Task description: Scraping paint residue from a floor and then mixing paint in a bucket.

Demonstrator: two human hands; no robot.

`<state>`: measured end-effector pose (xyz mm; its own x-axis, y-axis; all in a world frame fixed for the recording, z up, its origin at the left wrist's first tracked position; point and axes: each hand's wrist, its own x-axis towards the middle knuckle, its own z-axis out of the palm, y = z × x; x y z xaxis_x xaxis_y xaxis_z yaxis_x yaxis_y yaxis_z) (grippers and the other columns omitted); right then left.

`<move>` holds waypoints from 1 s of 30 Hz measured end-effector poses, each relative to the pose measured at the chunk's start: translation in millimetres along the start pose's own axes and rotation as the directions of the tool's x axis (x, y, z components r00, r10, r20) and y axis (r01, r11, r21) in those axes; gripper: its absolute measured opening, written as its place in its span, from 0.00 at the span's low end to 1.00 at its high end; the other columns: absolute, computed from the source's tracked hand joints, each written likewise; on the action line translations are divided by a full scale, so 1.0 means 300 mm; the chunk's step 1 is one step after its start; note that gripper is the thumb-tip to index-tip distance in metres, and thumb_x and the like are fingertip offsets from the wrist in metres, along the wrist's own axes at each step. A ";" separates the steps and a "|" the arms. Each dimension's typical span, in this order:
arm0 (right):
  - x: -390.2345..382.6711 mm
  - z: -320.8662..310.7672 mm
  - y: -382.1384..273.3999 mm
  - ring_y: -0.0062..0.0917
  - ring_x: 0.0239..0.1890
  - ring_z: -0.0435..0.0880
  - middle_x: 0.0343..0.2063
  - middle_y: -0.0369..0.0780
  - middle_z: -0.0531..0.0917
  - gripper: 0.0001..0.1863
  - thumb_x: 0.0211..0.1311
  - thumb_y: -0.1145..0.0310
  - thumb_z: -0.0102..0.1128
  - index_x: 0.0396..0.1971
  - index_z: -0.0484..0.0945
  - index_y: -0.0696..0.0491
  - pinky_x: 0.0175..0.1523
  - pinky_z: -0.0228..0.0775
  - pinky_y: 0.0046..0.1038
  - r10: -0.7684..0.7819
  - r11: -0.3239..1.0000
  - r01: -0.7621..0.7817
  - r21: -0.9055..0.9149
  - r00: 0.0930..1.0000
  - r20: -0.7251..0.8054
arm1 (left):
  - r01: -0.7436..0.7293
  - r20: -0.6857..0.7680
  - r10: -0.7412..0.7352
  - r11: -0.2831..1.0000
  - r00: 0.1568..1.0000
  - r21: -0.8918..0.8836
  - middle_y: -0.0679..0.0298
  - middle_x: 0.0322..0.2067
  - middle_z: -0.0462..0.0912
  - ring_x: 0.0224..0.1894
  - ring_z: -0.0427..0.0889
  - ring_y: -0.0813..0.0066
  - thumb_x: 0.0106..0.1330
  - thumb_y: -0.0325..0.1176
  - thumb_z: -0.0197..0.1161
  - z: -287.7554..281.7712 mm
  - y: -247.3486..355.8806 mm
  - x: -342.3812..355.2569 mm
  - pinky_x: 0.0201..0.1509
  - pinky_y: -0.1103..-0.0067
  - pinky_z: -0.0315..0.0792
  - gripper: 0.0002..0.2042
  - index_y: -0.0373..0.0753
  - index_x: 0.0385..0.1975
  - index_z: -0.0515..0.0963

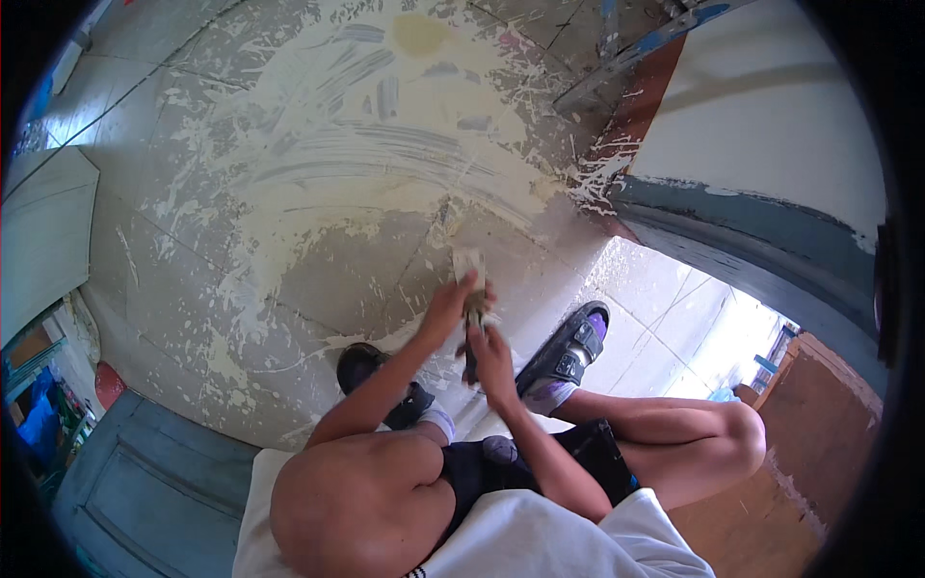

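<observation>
Both my hands meet in front of my knees on what looks like a paint scraper (469, 258), its pale flat end pointing away from me and its dark handle (470, 368) toward me. My left hand (449, 310) is closed near the flat end, over some greyish stuff at the middle. Lower down, my right hand (493, 362) grips the handle side. The fingers hide much of the tool. Beyond it, a pale cream, streaked coating (337, 173) lies over the grey tile floor (337, 275), with splashes round its edges.
My sandalled feet (573, 352) stand on either side of my hands. At the right is a white panel with a blue-grey edge (752, 231). A blue-grey panelled board (164, 482) lies at the lower left; a brown board (819, 433) stands at the lower right. A cable (125, 96) crosses the far left.
</observation>
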<state>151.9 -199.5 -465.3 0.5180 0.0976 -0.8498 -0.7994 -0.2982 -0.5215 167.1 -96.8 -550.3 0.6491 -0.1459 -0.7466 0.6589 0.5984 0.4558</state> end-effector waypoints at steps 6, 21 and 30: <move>-0.176 -0.130 0.238 0.16 0.13 0.68 0.15 0.34 0.71 0.13 0.64 0.60 0.47 0.30 0.70 0.55 0.16 0.56 0.19 0.216 0.973 -0.214 -0.080 0.976 0.018 | 0.401 0.065 -0.398 0.879 0.915 -0.257 0.62 0.28 0.80 0.30 0.80 0.75 0.65 0.49 0.49 0.043 -0.232 -0.207 0.36 0.80 0.74 0.21 0.35 0.38 0.73; 0.072 0.033 -0.021 0.20 0.07 0.67 0.11 0.37 0.71 0.19 0.62 0.54 0.46 0.26 0.68 0.56 0.11 0.55 0.23 0.070 0.996 -0.071 -0.048 0.997 -0.027 | 0.189 -0.096 -0.189 0.982 0.977 -0.006 0.64 0.24 0.81 0.26 0.81 0.77 0.62 0.49 0.52 -0.052 0.041 0.027 0.28 0.83 0.73 0.19 0.37 0.32 0.78; -0.048 -0.014 0.139 0.19 0.06 0.64 0.13 0.36 0.69 0.14 0.61 0.58 0.48 0.26 0.67 0.54 0.09 0.52 0.21 0.275 0.957 -0.275 0.096 0.961 0.019 | 0.285 -0.135 -0.303 0.949 0.944 -0.134 0.60 0.25 0.81 0.23 0.80 0.75 0.61 0.49 0.55 -0.029 -0.139 -0.118 0.25 0.82 0.73 0.21 0.32 0.31 0.77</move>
<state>112.4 -217.3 -474.5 0.2724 0.0296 -0.9617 -0.9366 -0.2209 -0.2721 113.4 -109.8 -547.2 0.3617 -0.2125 -0.9078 0.7593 0.6322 0.1545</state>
